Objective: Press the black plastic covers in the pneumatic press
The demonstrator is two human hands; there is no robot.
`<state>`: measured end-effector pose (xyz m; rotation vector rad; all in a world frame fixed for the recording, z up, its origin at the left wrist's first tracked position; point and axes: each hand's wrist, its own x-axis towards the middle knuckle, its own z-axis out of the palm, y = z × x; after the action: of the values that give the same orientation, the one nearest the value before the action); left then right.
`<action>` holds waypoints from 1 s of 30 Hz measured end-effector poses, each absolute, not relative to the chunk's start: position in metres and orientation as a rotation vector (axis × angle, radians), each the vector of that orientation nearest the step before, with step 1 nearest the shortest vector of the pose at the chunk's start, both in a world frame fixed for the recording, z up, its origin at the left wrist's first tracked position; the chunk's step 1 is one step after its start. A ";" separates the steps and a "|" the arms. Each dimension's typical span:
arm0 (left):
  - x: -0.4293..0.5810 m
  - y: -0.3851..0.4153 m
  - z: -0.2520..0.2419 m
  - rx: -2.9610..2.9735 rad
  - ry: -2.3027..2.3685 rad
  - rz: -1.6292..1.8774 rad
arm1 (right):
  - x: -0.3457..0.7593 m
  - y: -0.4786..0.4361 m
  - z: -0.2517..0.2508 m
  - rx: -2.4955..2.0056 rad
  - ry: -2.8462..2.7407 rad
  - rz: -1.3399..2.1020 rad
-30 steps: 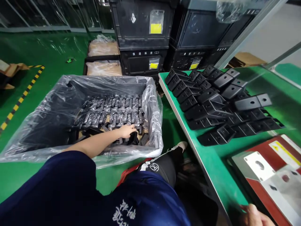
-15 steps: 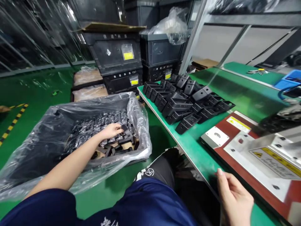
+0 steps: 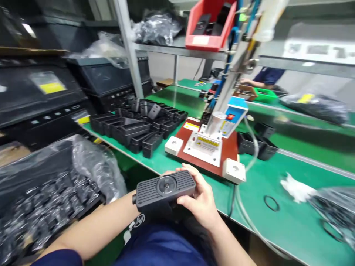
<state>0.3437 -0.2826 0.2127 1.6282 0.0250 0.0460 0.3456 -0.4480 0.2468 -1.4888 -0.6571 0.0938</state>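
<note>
Left hand [image 3: 169,172] and right hand [image 3: 201,201] clamp a black ribbed plastic housing [image 3: 165,190] together.
Held above the green desk [image 3: 294,221], its long axis lies nearly crosswise, round boss facing up.

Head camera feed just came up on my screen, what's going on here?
A person is holding a black ribbed plastic part in both hands, the right hand gripping it from below and the left hand behind it. It is just above the edge of a green workbench. On the bench ahead stand rows of black brackets and a press fixture on a red-brown plate. Bagged parts fill a plastic-lined crate at left. A co-worker is working farther back.
</note>
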 end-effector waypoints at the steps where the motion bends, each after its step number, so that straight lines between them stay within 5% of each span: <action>1: 0.348 -0.293 0.219 1.586 -0.063 -0.027 | 0.345 -0.460 0.246 -1.453 -0.582 0.072; 9: 0.374 -0.321 0.266 1.018 -0.065 -0.105 | 0.370 -0.521 0.259 -1.431 -0.426 -0.301; 16: 0.444 -0.346 0.335 1.361 -0.263 0.477 | 0.446 -0.512 0.313 -1.649 -0.599 -0.629; 30: 0.536 -0.348 0.339 1.480 -0.155 0.506 | 0.511 -0.510 0.334 -1.808 -0.548 -0.486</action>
<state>0.5360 -0.3480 0.3390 1.4801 -0.1553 0.5064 0.5112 -0.5098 0.3339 -1.8082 -0.5480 -0.4855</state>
